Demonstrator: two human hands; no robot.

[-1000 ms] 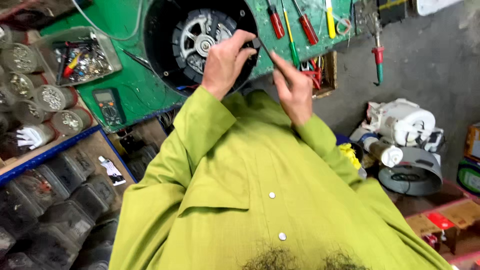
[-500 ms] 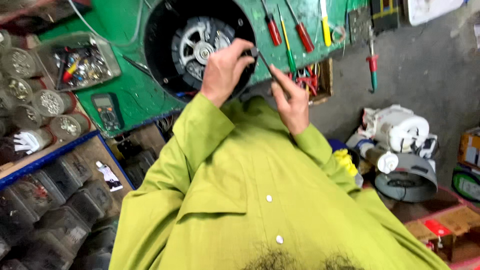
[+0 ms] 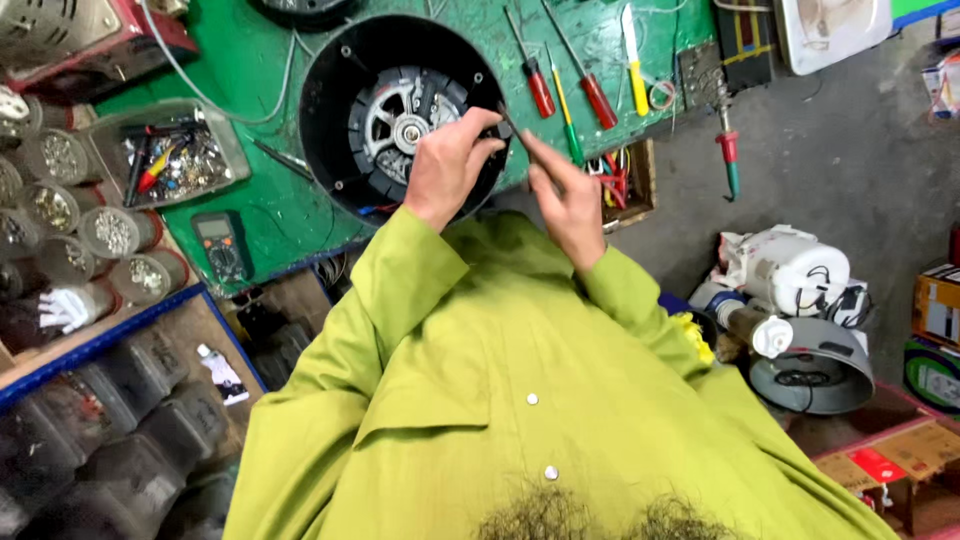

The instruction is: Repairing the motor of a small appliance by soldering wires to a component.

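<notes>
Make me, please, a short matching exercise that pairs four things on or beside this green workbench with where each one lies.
Things:
1. multimeter
2. clear parts tray
3. left hand
4. white motor

Places:
A. on the floor, right of the bench
B. on the rim of the round black housing
C. near the bench's front edge, below the tray
D. left of the housing, holding small parts

Pairs: 1-C, 2-D, 3-B, 4-A
</notes>
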